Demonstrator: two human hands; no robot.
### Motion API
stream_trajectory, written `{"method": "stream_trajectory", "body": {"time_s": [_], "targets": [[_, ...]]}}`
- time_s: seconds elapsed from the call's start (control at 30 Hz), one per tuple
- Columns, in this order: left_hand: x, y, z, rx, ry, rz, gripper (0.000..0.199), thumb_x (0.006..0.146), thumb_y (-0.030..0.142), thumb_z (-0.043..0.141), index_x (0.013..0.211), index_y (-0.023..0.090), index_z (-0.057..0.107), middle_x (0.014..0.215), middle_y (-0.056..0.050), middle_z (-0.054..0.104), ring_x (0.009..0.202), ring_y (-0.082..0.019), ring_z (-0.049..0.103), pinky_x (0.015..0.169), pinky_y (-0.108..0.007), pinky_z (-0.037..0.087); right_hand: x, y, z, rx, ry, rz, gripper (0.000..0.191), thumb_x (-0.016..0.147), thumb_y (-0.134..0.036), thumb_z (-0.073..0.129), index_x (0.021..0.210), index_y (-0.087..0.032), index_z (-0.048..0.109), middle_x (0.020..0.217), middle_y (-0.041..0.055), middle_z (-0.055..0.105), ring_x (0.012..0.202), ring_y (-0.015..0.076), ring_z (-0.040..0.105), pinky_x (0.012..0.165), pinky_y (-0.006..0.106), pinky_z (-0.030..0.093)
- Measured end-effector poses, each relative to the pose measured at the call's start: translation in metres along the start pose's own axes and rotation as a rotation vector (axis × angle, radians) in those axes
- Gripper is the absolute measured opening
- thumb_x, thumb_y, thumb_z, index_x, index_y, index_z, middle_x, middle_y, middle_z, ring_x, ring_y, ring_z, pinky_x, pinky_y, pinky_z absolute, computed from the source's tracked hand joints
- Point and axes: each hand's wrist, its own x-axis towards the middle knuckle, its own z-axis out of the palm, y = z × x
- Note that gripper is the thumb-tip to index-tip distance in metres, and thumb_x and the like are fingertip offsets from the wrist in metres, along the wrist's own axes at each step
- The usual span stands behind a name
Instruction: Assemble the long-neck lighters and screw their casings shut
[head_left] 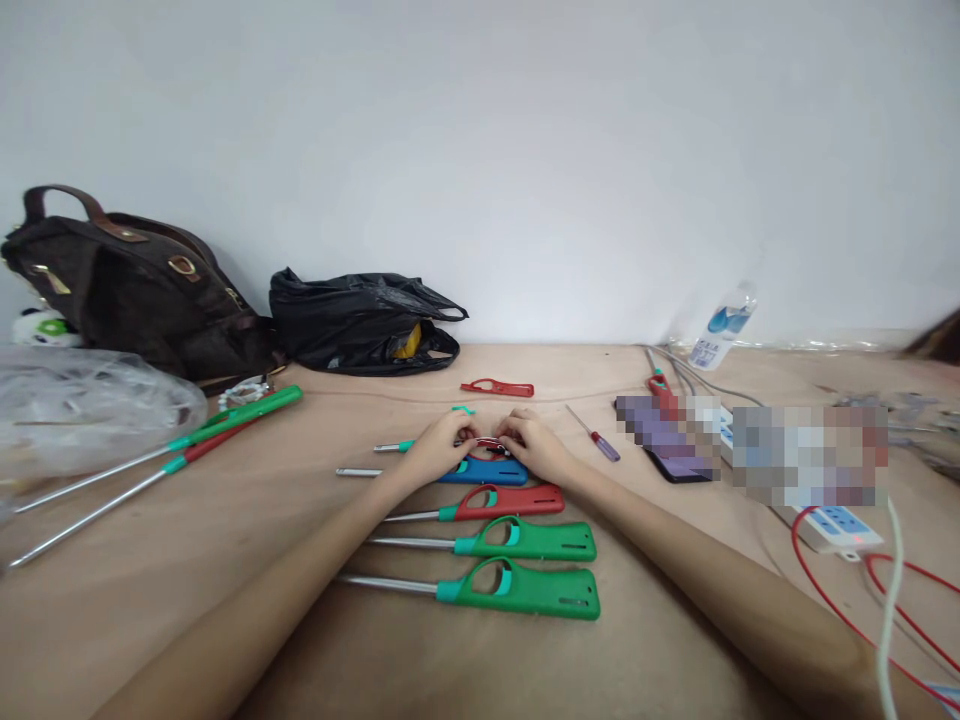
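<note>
My left hand (444, 445) and my right hand (534, 445) meet over an opened red lighter casing (491, 450), fingers bent in a pinch at its two ends. Dark and shiny inner parts show between the fingertips; their detail is too small to tell. Just below lies a blue long-necked lighter (491, 471), partly under my left hand. Nearer to me are a red lighter (525, 498) and two green lighters (555, 540), all with metal tubes pointing left. Beyond the hands sit a loose red casing half (499, 387) and a small teal piece (464, 410).
A screwdriver (594, 434) and a phone (675, 462) lie to the right, near a power strip (832, 525) with cables and a water bottle (724, 325). At left are more lighters (240, 412), a clear plastic bag (90, 410), a backpack (150, 290) and a black bag (352, 320).
</note>
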Motion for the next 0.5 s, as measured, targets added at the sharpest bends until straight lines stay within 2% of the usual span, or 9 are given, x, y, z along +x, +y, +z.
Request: {"method": "stream_trajectory", "body": {"time_s": [0.17,0.5], "targets": [[0.0000,-0.0057,0.0031,-0.066,0.013,0.012,0.005,0.077,0.015,0.055,0.074,0.015,0.059,0.073,-0.002,0.061,0.072,-0.017,0.057,0.066,-0.026,0.045,-0.0025,0.0045,0.0047,0.055,0.028,0.002,0.010,0.084,-0.010,0.053,0.083,-0.016,0.062,0.086,0.0050,0.056,0.089,0.0184,0.052,0.080,0.031,0.042],[-0.0010,-0.0036,0.0031,-0.088,0.024,0.004,0.006,0.078,0.017,0.055,0.076,0.014,0.059,0.074,-0.002,0.061,0.072,-0.017,0.057,0.067,-0.027,0.046,-0.0054,0.0001,0.0036,0.120,0.051,-0.001,0.013,0.086,-0.010,0.051,0.085,-0.018,0.063,0.086,0.0043,0.056,0.090,0.0182,0.052,0.081,0.031,0.042]]}}
